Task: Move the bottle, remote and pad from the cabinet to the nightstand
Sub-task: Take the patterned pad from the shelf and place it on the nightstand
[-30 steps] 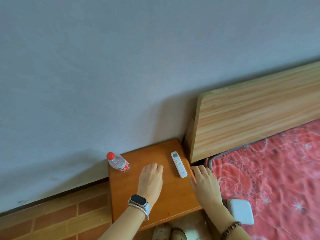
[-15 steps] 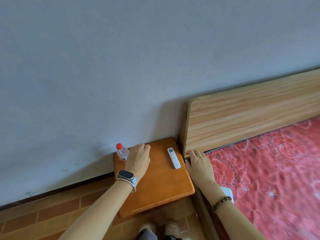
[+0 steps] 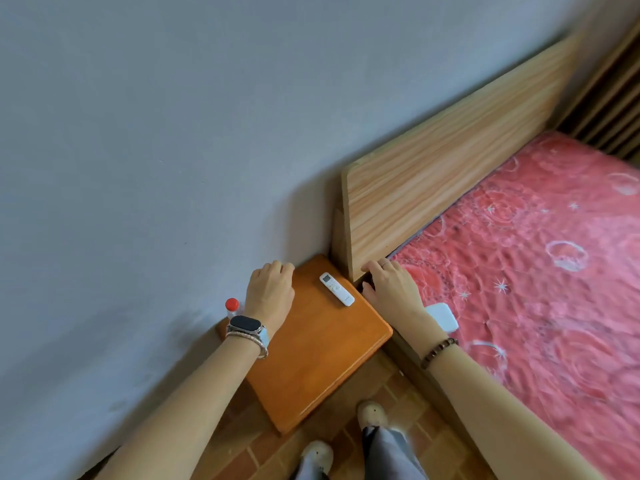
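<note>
Already the water bottle [image 3: 232, 305] and white remote [image 3: 336, 288] sit on the nightstand [image 3: 322, 358]. The pad [image 3: 441, 317] lies on the bed [image 3: 536, 271], beside it. Left hand [image 3: 272, 292] and right hand [image 3: 391, 289] hold nothing, fingers curled loosely.

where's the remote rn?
Head view: the white remote lies flat on the orange nightstand, near its back right corner, between the left hand and the right hand, beside the headboard.
</note>
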